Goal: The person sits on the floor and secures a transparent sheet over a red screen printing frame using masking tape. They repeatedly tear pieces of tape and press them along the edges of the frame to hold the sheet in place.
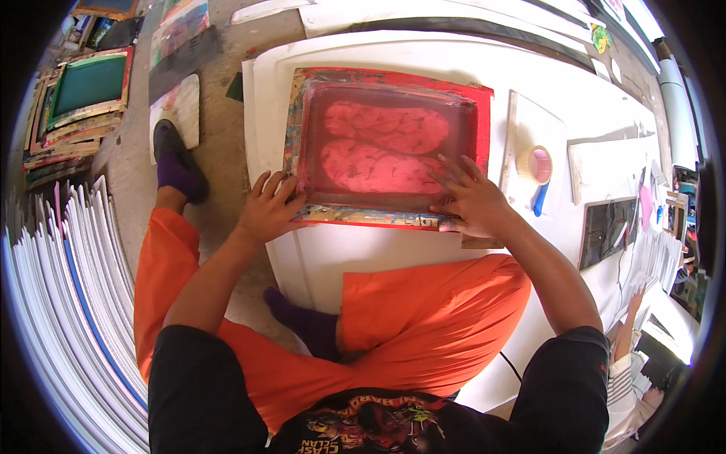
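Observation:
A screen printing frame with paint-stained wooden rails, red along its right side, lies in front of me on a white board. Two rounded, sole-shaped pink patches show through its dark reddish mesh, one above the other. At the frame's near left corner, my left hand grips the rail with its fingers bent over it. My right hand holds the near right corner, fingers spread over the rail and onto the mesh. Part of a small wooden block shows beneath that corner.
Right of the frame are a tape roll and a blue-handled tool. Stacked frames stand far left, above a row of upright white sheets. Another person's striped sleeve shows at the lower right.

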A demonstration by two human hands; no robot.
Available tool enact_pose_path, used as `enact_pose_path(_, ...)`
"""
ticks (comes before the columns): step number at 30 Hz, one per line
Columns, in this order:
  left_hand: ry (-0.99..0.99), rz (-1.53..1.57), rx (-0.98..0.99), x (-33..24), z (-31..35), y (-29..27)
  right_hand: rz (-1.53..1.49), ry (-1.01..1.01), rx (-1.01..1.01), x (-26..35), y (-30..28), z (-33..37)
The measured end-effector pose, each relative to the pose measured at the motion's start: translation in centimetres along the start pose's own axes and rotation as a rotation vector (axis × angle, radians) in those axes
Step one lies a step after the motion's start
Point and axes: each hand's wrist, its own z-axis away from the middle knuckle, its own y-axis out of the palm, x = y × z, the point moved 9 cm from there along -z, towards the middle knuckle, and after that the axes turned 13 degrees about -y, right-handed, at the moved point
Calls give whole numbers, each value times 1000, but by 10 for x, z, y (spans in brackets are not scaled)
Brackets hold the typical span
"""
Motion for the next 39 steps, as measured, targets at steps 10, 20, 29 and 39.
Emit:
enact_pose_path(10, -100, 308, 187, -55, -28, -4, -116, 240, -112, 5, 9, 10)
enact_pose_path(20, -147, 208, 310, -93, -35, 34, -120, 350, 84, 6, 40, 0)
enact_pose_path(29, -184, 180, 329, -81, -37, 34, 180, 248, 245, 17, 28, -2)
enact_pose_path(39, -209, 233, 291, -78, -36, 31, 48, 196, 0, -16, -18, 38)
